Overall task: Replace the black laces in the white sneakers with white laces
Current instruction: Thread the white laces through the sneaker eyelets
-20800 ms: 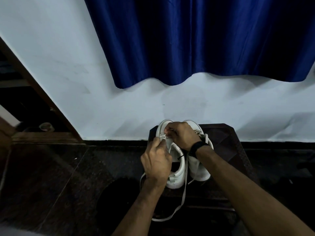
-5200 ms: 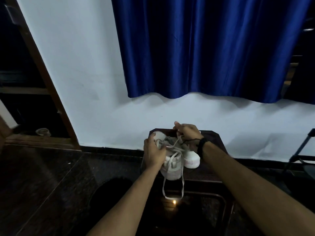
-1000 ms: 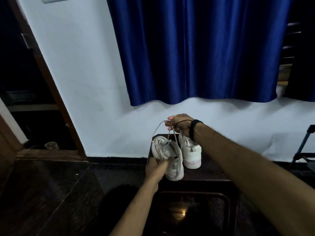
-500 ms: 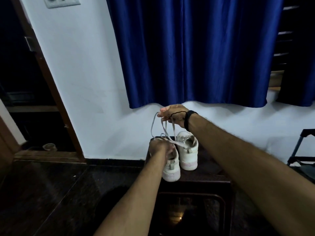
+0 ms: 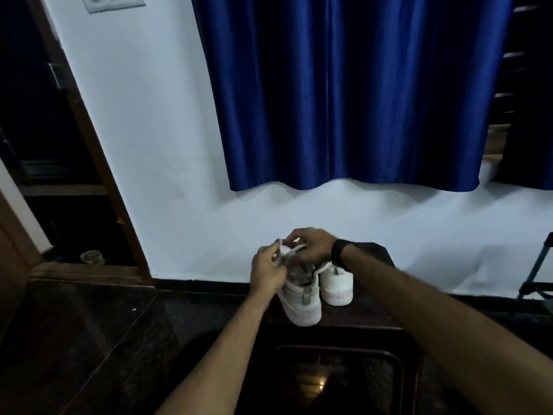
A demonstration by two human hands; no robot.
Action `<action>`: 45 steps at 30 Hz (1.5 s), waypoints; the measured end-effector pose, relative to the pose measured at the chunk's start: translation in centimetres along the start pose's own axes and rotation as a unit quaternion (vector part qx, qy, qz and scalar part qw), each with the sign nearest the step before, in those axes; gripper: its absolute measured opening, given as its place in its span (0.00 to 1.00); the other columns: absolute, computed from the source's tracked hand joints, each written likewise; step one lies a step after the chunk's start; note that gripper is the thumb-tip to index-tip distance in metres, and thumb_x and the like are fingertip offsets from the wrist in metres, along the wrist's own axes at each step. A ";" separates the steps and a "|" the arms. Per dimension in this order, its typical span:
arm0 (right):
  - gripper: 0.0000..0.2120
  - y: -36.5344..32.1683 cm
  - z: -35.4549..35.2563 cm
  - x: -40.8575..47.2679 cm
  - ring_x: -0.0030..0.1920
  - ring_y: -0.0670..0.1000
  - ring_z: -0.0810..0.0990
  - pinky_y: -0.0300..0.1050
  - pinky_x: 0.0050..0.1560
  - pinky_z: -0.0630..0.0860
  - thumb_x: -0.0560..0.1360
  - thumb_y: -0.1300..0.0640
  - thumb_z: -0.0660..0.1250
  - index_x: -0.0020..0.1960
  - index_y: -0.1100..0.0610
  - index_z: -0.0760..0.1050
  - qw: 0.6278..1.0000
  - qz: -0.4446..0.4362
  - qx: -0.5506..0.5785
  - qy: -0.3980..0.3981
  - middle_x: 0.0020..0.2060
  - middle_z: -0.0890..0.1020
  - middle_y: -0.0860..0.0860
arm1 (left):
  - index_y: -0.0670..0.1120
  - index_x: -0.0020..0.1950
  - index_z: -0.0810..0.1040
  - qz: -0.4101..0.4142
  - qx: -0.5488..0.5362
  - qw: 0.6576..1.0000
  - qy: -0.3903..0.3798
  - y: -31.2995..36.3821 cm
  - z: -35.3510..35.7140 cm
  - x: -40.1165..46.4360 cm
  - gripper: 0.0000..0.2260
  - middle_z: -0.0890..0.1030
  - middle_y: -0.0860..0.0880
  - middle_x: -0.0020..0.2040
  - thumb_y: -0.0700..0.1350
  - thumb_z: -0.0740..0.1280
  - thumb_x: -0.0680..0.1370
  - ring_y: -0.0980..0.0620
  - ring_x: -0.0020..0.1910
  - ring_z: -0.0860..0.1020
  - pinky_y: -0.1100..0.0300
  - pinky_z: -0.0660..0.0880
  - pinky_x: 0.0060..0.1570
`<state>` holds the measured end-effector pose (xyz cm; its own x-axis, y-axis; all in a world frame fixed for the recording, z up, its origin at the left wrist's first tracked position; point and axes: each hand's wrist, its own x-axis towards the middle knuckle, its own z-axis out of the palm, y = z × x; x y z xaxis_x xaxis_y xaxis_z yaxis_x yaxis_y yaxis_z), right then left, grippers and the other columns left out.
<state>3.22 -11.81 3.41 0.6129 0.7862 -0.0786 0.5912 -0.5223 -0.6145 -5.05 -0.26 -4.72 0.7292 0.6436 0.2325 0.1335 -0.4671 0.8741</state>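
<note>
Two white sneakers are sitting heel-toward-the-camera on a dark wooden stand (image 5: 374, 313): the left sneaker (image 5: 300, 301) is standing slightly nearer and overhanging the stand's front edge, and the right sneaker (image 5: 336, 287) is sitting just beside it at about 2 o'clock, their sides touching or nearly so. Both are showing pale pinkish soles and small heel tabs. A white lace (image 5: 288, 250) is looping above the left sneaker's opening, blurred by motion. The left hand (image 5: 266, 272) is curling its fingers around the lace at the shoe's 10 o'clock side, pinching it, while the right hand (image 5: 311, 245), at 12 o'clock over the shoe's collar, is pinching the lace between thumb and fingertips; a black wristband (image 5: 339, 254) is circling that wrist. The stand is pressing up against a white wall (image 5: 155, 145), with a blue curtain (image 5: 344, 91) hanging above at 12 o'clock. A brown door frame (image 5: 98, 163) is slanting down at 9 o'clock, a light switch plate (image 5: 112, 1) is showing at 11 o'clock, and the dark polished floor (image 5: 89, 339) is spreading out at 7 o'clock.
</note>
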 end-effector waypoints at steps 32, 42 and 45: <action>0.17 0.9 4.7 3.9 0.54 0.55 0.80 0.45 0.49 0.74 0.69 0.39 0.68 0.53 0.47 0.82 0.978 0.038 -0.169 0.120 0.53 0.83 0.53 | 0.44 0.55 0.77 -0.100 -0.286 0.946 0.110 -4.5 2.6 -0.8 0.19 0.82 0.48 0.50 0.32 0.76 0.69 0.62 0.42 0.80 0.71 0.75 0.40; 0.15 1.5 3.2 3.0 0.55 0.58 0.80 0.47 0.50 0.76 0.72 0.53 0.66 0.56 0.58 0.77 0.952 0.074 -0.223 0.194 0.54 0.80 0.58 | 0.45 0.72 0.71 -0.144 -0.200 0.949 0.195 -4.9 4.3 -2.0 0.26 0.81 0.45 0.58 0.45 0.73 0.75 0.46 0.55 0.81 0.53 0.77 0.57; 0.18 0.5 3.2 3.0 0.60 0.57 0.75 0.49 0.53 0.76 0.72 0.53 0.67 0.60 0.58 0.75 0.938 0.022 -0.317 0.137 0.57 0.77 0.56 | 0.45 0.61 0.81 -0.125 -0.180 0.950 0.221 -5.0 3.9 -2.2 0.13 0.84 0.47 0.51 0.43 0.70 0.77 0.47 0.50 0.82 0.56 0.78 0.51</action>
<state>3.66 -8.64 0.35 0.7050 0.6899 0.1643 0.7014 -0.7125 -0.0177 -4.70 -1.67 -11.23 0.3415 0.9360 0.0849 -0.0311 -0.0790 0.9964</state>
